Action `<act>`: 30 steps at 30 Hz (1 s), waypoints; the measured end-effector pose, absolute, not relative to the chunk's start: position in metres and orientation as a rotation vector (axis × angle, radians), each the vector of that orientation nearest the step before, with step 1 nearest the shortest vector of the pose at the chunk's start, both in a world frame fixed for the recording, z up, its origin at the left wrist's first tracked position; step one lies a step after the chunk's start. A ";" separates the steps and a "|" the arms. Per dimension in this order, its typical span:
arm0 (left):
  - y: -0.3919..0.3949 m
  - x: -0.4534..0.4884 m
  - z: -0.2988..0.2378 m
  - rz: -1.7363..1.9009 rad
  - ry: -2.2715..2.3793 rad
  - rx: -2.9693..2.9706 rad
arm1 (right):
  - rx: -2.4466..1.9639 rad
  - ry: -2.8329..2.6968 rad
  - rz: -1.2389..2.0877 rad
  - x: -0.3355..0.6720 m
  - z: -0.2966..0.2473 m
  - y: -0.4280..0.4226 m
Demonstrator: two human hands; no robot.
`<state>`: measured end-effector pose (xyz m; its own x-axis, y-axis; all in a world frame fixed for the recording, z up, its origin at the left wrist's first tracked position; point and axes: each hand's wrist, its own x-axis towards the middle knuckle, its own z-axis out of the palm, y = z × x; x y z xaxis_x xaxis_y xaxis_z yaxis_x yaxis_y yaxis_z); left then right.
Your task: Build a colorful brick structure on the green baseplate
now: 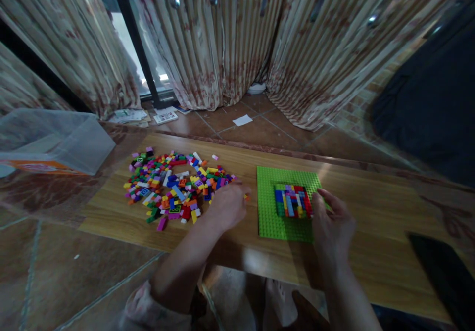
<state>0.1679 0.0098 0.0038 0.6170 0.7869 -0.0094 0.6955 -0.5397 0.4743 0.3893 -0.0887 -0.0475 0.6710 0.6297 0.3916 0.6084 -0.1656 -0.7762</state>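
A green baseplate (270,207) lies on a low wooden board (371,232). A square block of many-coloured bricks (293,200) is built on it. A loose pile of small bricks (172,187) is spread to the left. My left hand (227,205) rests at the pile's right edge, fingers curled, with a small yellow piece at its fingertips. My right hand (332,222) sits at the right side of the baseplate, fingers bent and touching the built block's right edge.
A clear plastic box (55,140) stands at the left. Striped curtains (222,39) hang behind, with papers (241,120) on the tiled floor. A dark flat object (441,271) lies at the board's right end.
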 end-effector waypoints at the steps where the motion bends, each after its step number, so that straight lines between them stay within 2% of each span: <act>1: 0.009 0.169 0.004 0.256 1.176 2.419 | -1.844 -0.944 0.022 0.388 -0.047 -0.089; 7: 0.011 0.172 0.000 0.216 1.182 2.422 | -1.764 -0.837 0.009 0.380 -0.038 -0.090; 13: 0.010 0.173 0.004 0.409 1.124 2.314 | -1.683 -0.854 0.026 0.365 -0.022 -0.090; 20: -0.003 0.195 0.002 0.736 0.788 1.630 | -1.511 -1.302 0.116 0.339 -0.008 -0.097; 25: -0.018 0.213 0.008 0.662 0.741 1.146 | -1.495 -1.512 0.033 0.339 -0.001 -0.100; 30: -0.024 0.221 0.014 0.597 0.811 0.985 | -1.512 -1.553 -0.047 0.347 -0.002 -0.104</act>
